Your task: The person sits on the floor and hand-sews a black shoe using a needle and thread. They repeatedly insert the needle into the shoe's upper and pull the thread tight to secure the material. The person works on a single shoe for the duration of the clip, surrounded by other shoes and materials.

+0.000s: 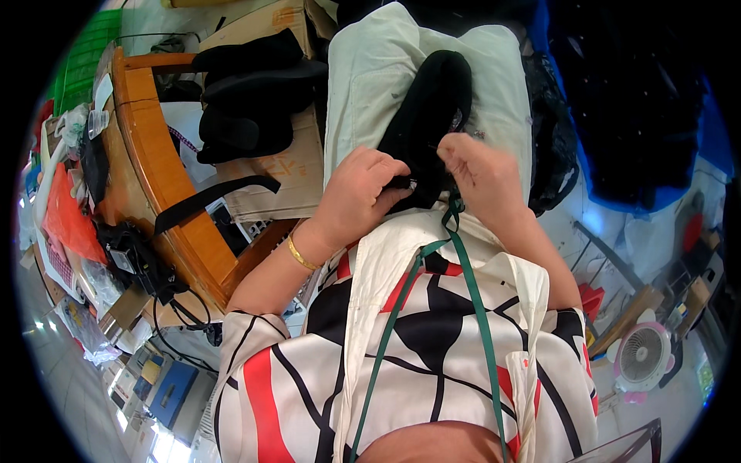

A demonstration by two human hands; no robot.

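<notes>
A long black soft fabric piece [432, 96], rounded at its far end and shaped rather like a shoe upper, lies over the pale cloth [363, 85] on my lap. My left hand [356, 185] grips its near left edge between thumb and fingers. Just right of the piece, my right hand [486, 171] is closed in a pinch and slightly blurred; what it pinches is too small to make out. A green cord [472, 301] hangs down my front, its knotted end near the black piece between my wrists.
Similar black pieces [255, 85] lie stacked on cardboard [285, 177] at the left. Beside them are a curved wooden frame [147, 147] and a black strap [212, 203]. A large blue-edged bag [633, 202] of dark material stands at the right. Lower right is a white fan [642, 355].
</notes>
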